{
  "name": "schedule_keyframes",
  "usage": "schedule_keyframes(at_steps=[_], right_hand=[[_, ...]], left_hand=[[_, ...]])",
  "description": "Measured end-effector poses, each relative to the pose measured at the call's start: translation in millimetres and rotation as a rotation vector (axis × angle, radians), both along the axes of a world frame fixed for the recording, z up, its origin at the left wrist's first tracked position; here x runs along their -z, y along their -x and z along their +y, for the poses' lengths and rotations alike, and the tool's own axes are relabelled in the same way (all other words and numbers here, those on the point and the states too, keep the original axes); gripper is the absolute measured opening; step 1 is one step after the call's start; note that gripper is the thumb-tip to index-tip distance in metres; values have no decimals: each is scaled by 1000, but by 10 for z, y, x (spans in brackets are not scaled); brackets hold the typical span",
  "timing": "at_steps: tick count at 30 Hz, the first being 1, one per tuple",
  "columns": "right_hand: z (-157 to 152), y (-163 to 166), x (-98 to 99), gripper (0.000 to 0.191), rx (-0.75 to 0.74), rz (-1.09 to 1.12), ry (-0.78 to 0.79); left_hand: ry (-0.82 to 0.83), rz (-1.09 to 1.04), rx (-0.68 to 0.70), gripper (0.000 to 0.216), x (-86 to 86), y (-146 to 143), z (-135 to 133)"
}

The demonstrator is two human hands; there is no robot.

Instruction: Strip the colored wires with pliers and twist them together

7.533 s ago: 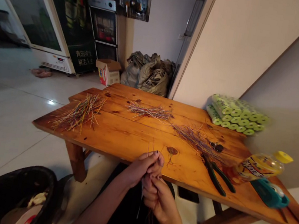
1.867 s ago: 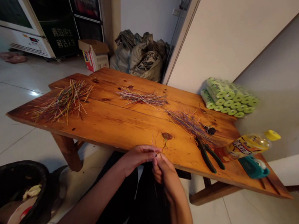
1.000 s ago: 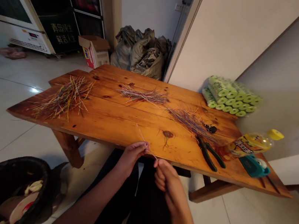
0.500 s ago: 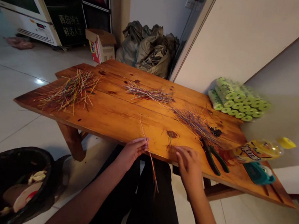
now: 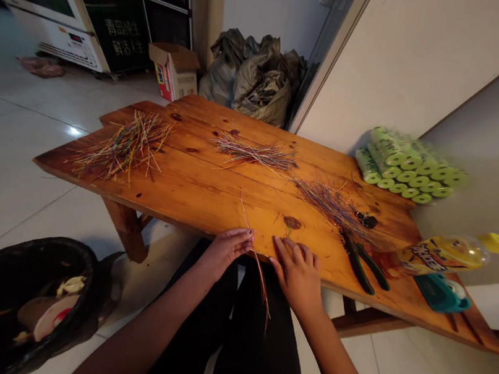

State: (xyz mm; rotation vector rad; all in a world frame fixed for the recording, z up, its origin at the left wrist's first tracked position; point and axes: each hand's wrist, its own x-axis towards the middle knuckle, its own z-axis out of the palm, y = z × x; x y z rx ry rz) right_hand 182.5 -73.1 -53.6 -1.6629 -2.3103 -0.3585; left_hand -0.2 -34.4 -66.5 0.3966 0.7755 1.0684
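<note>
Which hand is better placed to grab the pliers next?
Probably the right. The right hand is nearer the pliers, palm down at the front edge of the table, with nothing visibly held. The left hand is farther away, its grip closed on some thin wires.

We see an orange-brown table (image 5: pixel 192 194) with dark knots; at its left end, wires (image 5: pixel 126 147) mixing yellow, red and pale tones; towards its far edge, a whitish-purple bunch (image 5: pixel 254 152); at the far right corner, light-green rolls (image 5: pixel 412 167); by the right end, a yellow-capped bottle (image 5: pixel 443 256) and teal dispenser (image 5: pixel 440 292); across the near edge, strands (image 5: pixel 260 270), pale above, reddish below.
</note>
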Motion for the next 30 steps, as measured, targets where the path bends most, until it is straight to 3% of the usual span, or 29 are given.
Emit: schedule_keyframes(at_steps=[4, 11, 18, 21, 25, 27, 30], right_hand=[[15, 5, 9, 36, -27, 14, 24], [-48, -26, 73, 29, -242, 64, 42], [-35, 1, 155, 20, -262, 153, 1], [-35, 13, 133, 16, -183, 500, 7], [-17, -51, -21, 15, 143, 1192, -35], [-12, -94, -131, 16, 234, 1370, 2], [-37, -96, -277, 18, 257, 1451, 180]], left_hand=[[-7, -19, 8, 18, 5, 2, 1], [-9, -24, -6, 17, 14, -6, 8], [-9, -18, -8, 17, 23, -4, 4], [-20, -20, 3, 19, 24, 0, 3], [-73, 1, 15, 19, 25, -4, -7], [-98, 25, 2, 19, 3, -12, -28], [-168, 112, -32, 17, -79, -36, -87]])
